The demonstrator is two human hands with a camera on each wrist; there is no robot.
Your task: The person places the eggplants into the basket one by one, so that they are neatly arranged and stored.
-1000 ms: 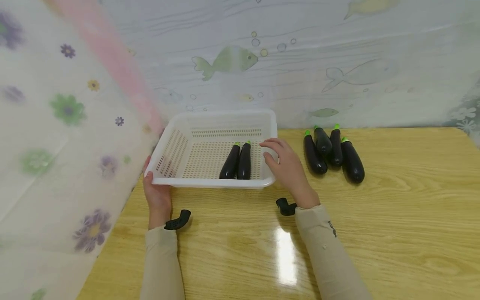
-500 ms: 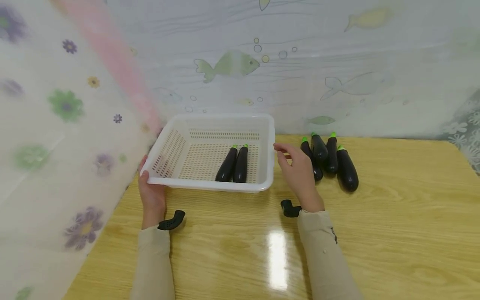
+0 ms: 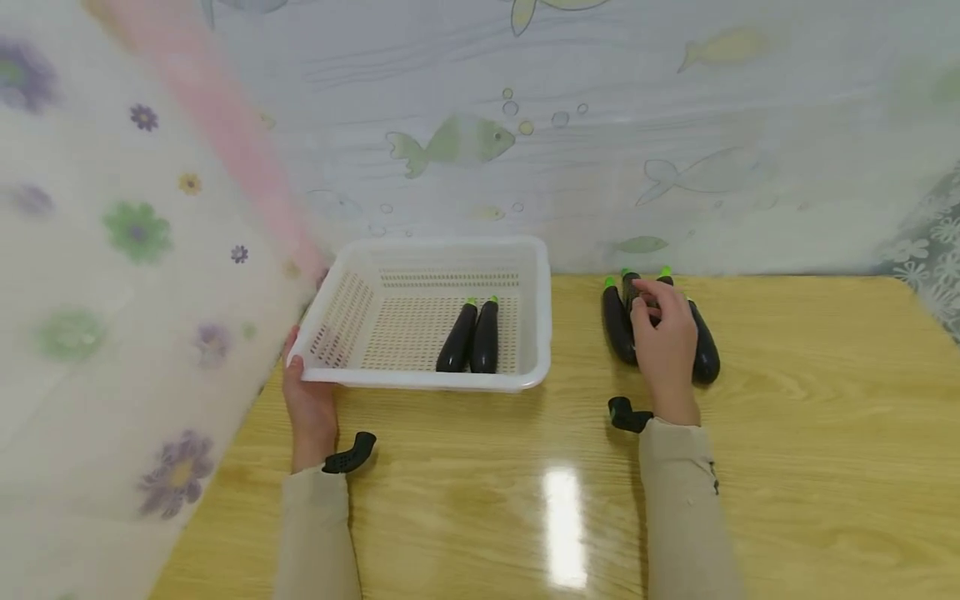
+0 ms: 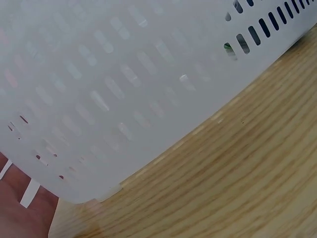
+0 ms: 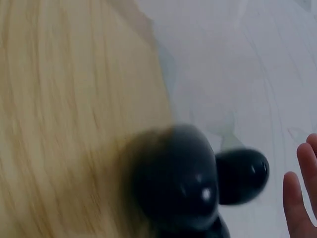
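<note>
A white plastic basket [image 3: 420,382] stands on the table with two dark eggplants [image 3: 485,340] lying side by side in its right half. My left hand [image 3: 311,408] grips the basket's front left corner, thumb over the rim. In the left wrist view, part of that hand [image 4: 22,203] shows beside the slotted wall. My right hand [image 3: 667,346] is over a group of several eggplants [image 3: 618,327] right of the basket, hiding parts of the middle ones. The right wrist view shows its fingers [image 5: 294,203] apart from the rounded eggplant ends [image 5: 178,178].
The wooden table [image 3: 465,500] runs up to a wall covering [image 3: 585,200] printed with fish. A flower-patterned covering [image 3: 135,333] borders the left side. Black wrist mounts [image 3: 352,454] sit on both forearms.
My right hand has moved right, from over the basket's right rim to above the eggplants on the table. The left hand keeps its grip on the basket.
</note>
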